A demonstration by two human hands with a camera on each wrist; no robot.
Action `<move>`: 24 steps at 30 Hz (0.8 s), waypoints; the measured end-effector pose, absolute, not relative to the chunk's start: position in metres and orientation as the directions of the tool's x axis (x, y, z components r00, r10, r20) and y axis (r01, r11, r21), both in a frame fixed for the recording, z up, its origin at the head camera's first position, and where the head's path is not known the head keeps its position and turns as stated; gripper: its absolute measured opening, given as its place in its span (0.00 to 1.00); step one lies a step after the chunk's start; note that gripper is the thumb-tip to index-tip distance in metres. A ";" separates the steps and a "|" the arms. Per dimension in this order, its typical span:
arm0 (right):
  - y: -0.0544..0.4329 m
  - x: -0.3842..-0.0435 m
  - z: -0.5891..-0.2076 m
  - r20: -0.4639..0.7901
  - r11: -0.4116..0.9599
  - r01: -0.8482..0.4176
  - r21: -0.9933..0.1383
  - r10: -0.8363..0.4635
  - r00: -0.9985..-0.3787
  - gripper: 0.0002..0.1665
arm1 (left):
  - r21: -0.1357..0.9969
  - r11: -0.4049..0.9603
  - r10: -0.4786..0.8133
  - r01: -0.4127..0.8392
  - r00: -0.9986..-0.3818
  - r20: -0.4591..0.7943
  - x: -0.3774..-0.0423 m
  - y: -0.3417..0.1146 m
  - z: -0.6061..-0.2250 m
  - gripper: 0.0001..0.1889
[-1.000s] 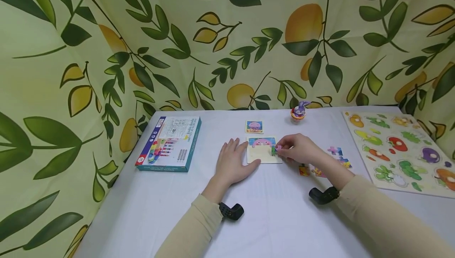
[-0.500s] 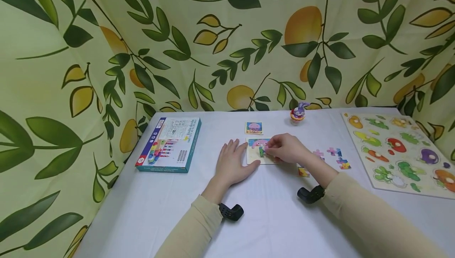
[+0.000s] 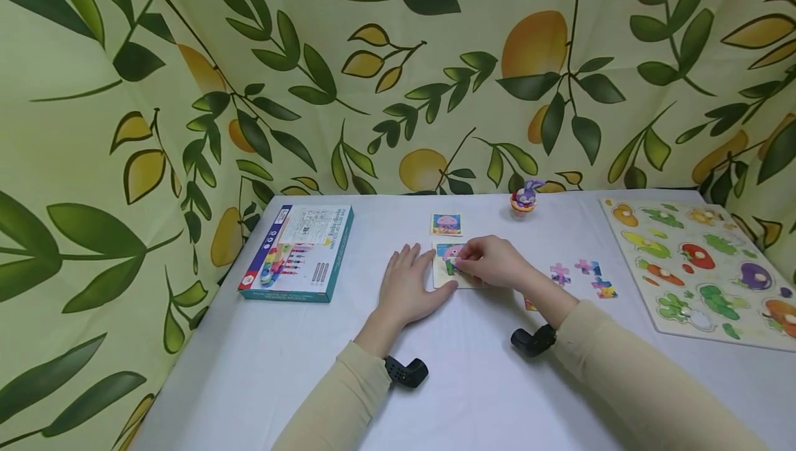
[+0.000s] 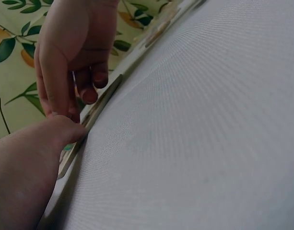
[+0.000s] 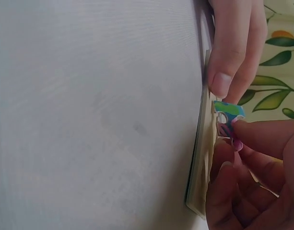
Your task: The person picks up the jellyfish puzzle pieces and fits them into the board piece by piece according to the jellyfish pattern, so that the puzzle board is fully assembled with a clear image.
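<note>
The right hand (image 3: 497,263) pinches a small jigsaw piece (image 5: 229,109), green, blue and pink, between thumb and fingers. It holds the piece tilted, close over the puzzle board (image 3: 439,280). Along the board's top runs a blue strip with part of a pink character; the wrist and fingers cover much of its right side. The left hand (image 3: 404,289) lies flat with fingers spread beside the board, its thumb (image 4: 70,130) on the board's edge. Just behind the board is a small picture card (image 3: 446,224) showing a pink character.
Loose jigsaw pieces (image 3: 603,289) lie right of the right hand, some partly behind its forearm. A boxed toy set (image 3: 298,251) sits at left. A purple rabbit figurine (image 3: 525,199) stands at the back, and a vegetable puzzle board (image 3: 668,292) lies at far right.
The right hand has moved left with the jigsaw piece, from the board's right edge to over its middle-left part. The left hand has stayed in place.
</note>
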State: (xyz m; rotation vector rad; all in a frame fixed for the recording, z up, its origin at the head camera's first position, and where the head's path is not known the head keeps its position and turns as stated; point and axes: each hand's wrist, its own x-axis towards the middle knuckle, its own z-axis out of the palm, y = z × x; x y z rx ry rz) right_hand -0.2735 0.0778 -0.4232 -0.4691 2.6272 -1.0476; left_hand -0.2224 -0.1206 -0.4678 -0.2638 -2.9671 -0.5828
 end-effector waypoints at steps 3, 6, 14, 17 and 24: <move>0.076 -0.276 -0.425 -0.110 0.688 -0.215 -0.693 -0.396 -0.912 0.08 | 0.369 0.910 0.146 0.188 -0.979 0.139 -0.222 -0.121 -0.468 0.43; 0.073 -0.277 -0.428 -0.100 0.691 -0.218 -0.689 -0.389 -0.916 0.08 | 0.367 0.910 0.146 0.191 -0.979 0.145 -0.223 -0.121 -0.469 0.42; 0.068 -0.278 -0.431 -0.073 0.698 -0.249 -0.672 -0.397 -0.915 0.08 | 0.368 0.909 0.149 0.195 -0.978 0.148 -0.224 -0.121 -0.470 0.43; 0.067 -0.278 -0.431 -0.055 0.704 -0.260 -0.662 -0.390 -0.919 0.08 | 0.368 0.909 0.151 0.197 -0.977 0.150 -0.223 -0.121 -0.469 0.43; 0.063 -0.279 -0.433 -0.034 0.705 -0.237 -0.669 -0.347 -0.937 0.08 | 0.360 0.911 0.153 0.200 -0.976 0.155 -0.224 -0.121 -0.470 0.42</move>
